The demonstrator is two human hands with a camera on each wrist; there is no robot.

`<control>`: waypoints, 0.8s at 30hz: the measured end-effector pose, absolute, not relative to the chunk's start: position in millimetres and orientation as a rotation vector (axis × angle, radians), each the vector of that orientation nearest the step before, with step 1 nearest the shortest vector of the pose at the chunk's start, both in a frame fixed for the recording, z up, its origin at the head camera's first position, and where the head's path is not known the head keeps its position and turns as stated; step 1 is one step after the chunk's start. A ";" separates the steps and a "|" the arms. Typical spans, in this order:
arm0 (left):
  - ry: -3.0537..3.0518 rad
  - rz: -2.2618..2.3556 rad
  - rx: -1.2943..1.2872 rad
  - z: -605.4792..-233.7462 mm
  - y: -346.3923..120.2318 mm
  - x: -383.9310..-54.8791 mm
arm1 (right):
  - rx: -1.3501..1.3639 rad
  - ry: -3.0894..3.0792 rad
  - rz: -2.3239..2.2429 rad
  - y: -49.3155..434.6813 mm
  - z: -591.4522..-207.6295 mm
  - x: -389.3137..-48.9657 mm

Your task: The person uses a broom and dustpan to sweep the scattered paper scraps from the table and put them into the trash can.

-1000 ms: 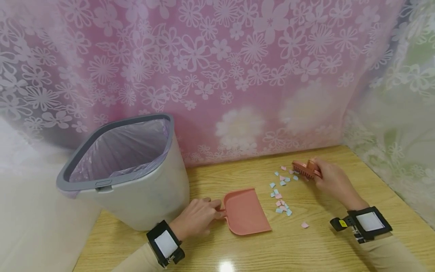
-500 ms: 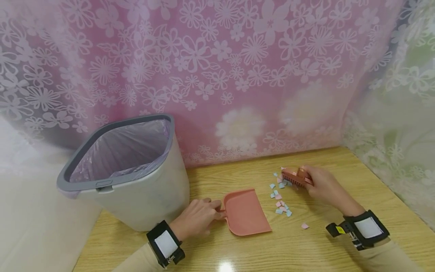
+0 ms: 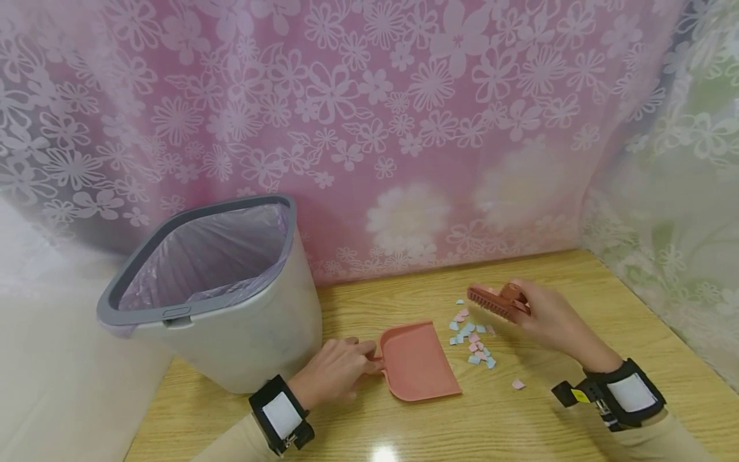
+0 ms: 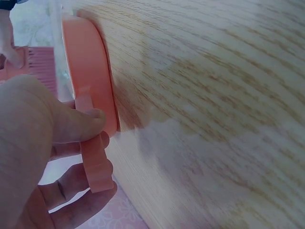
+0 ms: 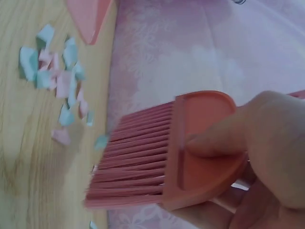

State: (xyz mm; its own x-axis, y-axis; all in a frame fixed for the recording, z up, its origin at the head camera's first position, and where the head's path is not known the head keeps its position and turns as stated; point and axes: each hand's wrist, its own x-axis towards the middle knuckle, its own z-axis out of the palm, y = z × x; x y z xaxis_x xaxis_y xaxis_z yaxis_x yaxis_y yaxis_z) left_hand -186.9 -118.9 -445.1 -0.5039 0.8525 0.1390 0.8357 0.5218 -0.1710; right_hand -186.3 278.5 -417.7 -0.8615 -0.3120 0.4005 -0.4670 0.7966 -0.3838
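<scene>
A salmon-pink dustpan (image 3: 420, 360) lies on the wooden table with its wide lip facing right. My left hand (image 3: 337, 371) grips its short handle (image 4: 95, 162), thumb on top and fingers curled beneath in the left wrist view. In my right hand (image 3: 557, 317) is a small reddish hand brush (image 3: 491, 303); the thumb presses its flat back, and its bristles (image 5: 133, 157) point toward the table in the right wrist view. Pink and light-blue paper scraps (image 3: 470, 340) lie scattered between brush and dustpan. One pink scrap (image 3: 518, 384) sits apart, nearer the front.
A light-grey trash bin (image 3: 260, 333) with a dark-grey rim and a purplish liner bag (image 3: 213, 250) stands at the left, beside my left hand. A pink floral curtain (image 3: 369, 128) hangs along the table's back edge.
The brush in my right hand has moved left. The farther paper scraps have shifted toward the front and left, into a tighter cluster. My left hand and the dustpan have stayed put.
</scene>
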 end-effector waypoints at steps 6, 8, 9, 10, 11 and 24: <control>-2.560 0.137 -1.431 -443.8 -119.0 -187.3 | 0.721 -2.601 0.690 270.5 -416.1 -186.7; -2.561 0.136 -1.431 -444.0 -118.9 -187.5 | 0.761 -2.595 0.681 267.9 -419.3 -186.8; -2.559 0.134 -1.432 -444.1 -118.9 -187.5 | 0.776 -2.587 0.672 266.9 -421.8 -187.0; -2.557 0.134 -1.433 -444.3 -118.9 -187.6 | 0.791 -2.582 0.672 266.2 -424.5 -187.5; -2.553 0.132 -1.434 -444.5 -119.0 -187.6 | 0.799 -2.583 0.677 265.6 -427.5 -187.9; -2.553 0.113 -1.443 -443.7 -118.8 -187.3 | 0.924 -2.690 0.738 256.4 -433.5 -182.7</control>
